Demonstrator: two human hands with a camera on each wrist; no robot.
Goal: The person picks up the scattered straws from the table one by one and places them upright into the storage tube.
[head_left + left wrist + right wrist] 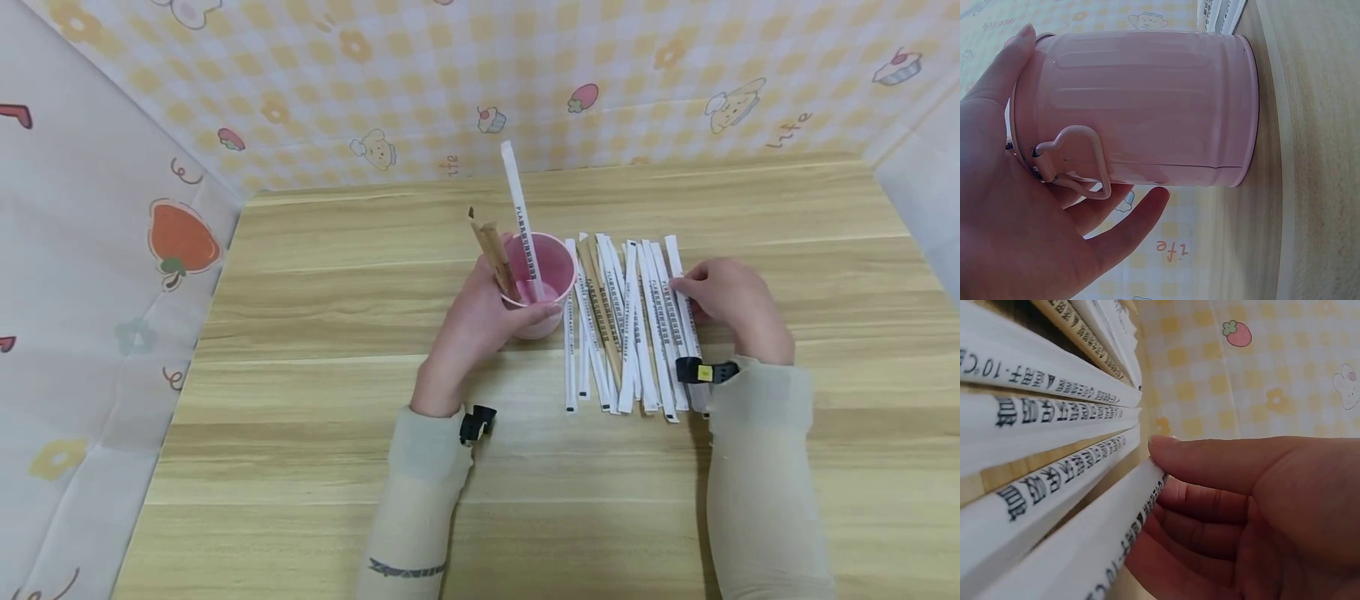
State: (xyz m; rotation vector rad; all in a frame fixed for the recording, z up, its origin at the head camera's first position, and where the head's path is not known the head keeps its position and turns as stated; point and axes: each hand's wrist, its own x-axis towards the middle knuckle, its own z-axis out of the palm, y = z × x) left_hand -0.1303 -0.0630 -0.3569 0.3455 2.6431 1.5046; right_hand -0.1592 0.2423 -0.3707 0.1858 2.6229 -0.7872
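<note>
My left hand [476, 321] holds a small pink pail [558, 265] by its rim, thumb on the near side. In the left wrist view the pail [1141, 106] shows ribbed walls and a wire handle [1102, 164] at its side. A white paper-wrapped straw [519, 200] and brown-wrapped straws [496, 254] stand leaning in it. At the right end of a row of wrapped straws [628, 333], my right hand [731, 300] pinches a white-wrapped straw [688, 325] near its upper end. The right wrist view shows this straw [1125, 519] between thumb and fingers.
The loose straws lie side by side on the wooden table [315, 400], just right of the pail, mostly white with some brown wrappers. Behind the table stands a yellow checked cloth [420, 92], and a white printed cloth [90, 250] hangs at the left.
</note>
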